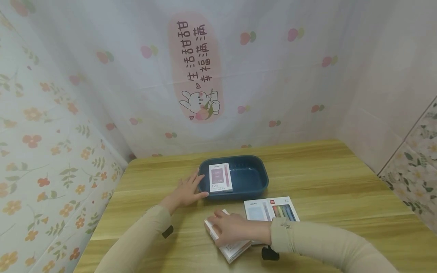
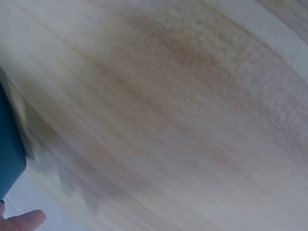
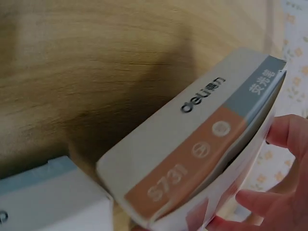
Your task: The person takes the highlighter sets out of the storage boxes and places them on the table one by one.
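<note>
My right hand (image 1: 232, 229) grips a white highlighter box (image 3: 159, 149) from above, its thumb and fingers spread across the cover. Printing on the box's end reads deli and S731. In the head view the box lies tilted at the front of the table, partly hidden by the hand. My left hand (image 1: 186, 191) rests at the left end of a dark blue plastic basket (image 1: 235, 195), with straight, spread fingers at its rim. Inside that basket, on the left side, lies a white box with a purple panel (image 1: 220, 177) marked 12.
Right of the gripped box lie a white box with a pale blue panel (image 1: 256, 208) and a box with a window showing coloured pens (image 1: 285, 212), side by side and partly behind the right forearm. The wood-grain table (image 1: 324, 182) backs onto a patterned curtain (image 1: 273, 83).
</note>
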`<control>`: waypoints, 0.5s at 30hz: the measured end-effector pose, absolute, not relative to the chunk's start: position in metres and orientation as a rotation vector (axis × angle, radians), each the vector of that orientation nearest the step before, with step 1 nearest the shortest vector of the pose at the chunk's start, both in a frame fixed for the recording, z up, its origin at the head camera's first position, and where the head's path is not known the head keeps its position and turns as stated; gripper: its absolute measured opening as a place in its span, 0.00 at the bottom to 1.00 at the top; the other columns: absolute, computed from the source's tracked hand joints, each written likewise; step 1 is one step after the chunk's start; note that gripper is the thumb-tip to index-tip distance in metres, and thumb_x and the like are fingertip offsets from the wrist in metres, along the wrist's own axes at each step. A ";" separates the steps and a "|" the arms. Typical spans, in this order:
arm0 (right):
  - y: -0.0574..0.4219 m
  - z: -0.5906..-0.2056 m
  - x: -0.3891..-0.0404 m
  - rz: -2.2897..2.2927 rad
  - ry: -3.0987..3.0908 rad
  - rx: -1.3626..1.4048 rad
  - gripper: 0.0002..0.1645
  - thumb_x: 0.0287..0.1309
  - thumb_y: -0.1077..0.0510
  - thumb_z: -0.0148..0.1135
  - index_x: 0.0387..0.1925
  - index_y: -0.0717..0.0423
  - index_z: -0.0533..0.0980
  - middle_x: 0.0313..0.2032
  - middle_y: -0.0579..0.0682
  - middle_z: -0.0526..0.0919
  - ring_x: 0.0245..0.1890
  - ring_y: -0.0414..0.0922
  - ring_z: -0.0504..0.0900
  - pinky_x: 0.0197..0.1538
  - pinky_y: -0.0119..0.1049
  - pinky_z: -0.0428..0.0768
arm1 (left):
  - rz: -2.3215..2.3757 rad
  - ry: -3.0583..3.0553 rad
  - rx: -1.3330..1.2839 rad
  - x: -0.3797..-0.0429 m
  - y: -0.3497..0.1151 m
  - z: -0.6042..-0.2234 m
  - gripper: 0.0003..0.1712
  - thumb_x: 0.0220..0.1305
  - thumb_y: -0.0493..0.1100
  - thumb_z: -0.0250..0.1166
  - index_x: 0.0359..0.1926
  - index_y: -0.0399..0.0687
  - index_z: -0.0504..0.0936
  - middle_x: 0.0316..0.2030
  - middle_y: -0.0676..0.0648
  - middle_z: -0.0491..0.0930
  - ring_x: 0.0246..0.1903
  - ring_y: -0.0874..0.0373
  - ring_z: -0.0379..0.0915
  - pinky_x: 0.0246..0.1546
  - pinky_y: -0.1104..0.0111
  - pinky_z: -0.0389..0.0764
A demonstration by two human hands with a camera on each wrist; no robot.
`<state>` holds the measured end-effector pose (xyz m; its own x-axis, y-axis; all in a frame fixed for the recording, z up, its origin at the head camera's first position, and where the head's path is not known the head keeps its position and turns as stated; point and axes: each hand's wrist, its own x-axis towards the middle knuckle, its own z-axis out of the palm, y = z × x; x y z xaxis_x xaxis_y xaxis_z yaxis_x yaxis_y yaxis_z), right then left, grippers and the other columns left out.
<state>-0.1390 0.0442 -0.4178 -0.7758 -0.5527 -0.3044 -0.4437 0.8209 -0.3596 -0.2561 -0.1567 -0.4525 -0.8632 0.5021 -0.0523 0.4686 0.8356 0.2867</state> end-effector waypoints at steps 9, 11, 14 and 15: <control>0.042 -0.436 -0.138 -0.205 2.754 -0.762 0.43 0.36 0.43 0.69 0.60 0.42 0.67 0.58 0.51 0.67 0.38 0.51 0.74 0.36 0.40 0.73 | 0.390 2.887 0.749 -0.257 -0.156 -0.452 0.47 0.58 0.70 0.48 0.70 0.50 0.50 0.71 0.41 0.38 0.66 0.37 0.47 0.58 0.35 0.43; 0.042 -0.437 -0.140 -0.179 2.774 -0.749 0.43 0.37 0.42 0.68 0.60 0.43 0.67 0.57 0.53 0.68 0.38 0.53 0.75 0.37 0.42 0.74 | 0.393 2.889 0.747 -0.257 -0.156 -0.452 0.47 0.58 0.70 0.48 0.70 0.51 0.50 0.71 0.41 0.38 0.66 0.37 0.47 0.58 0.35 0.43; 0.042 -0.437 -0.143 -0.147 2.795 -0.719 0.44 0.38 0.38 0.68 0.59 0.46 0.68 0.55 0.56 0.70 0.41 0.56 0.77 0.43 0.46 0.75 | 0.398 2.890 0.747 -0.257 -0.156 -0.453 0.46 0.59 0.70 0.48 0.70 0.51 0.50 0.71 0.41 0.38 0.66 0.38 0.47 0.58 0.35 0.43; 0.042 -0.437 -0.143 -0.134 2.799 -0.706 0.44 0.38 0.37 0.68 0.59 0.47 0.68 0.54 0.57 0.70 0.43 0.56 0.76 0.45 0.46 0.74 | 0.403 2.891 0.751 -0.257 -0.157 -0.454 0.46 0.59 0.70 0.49 0.70 0.51 0.50 0.71 0.41 0.38 0.66 0.38 0.47 0.58 0.35 0.43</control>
<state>-0.1433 0.0422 -0.4374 -0.8511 -0.4772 -0.2188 -0.4541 0.8784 -0.1489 -0.2572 -0.1565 -0.4535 -0.8684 0.4928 -0.0554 0.4588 0.8408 0.2874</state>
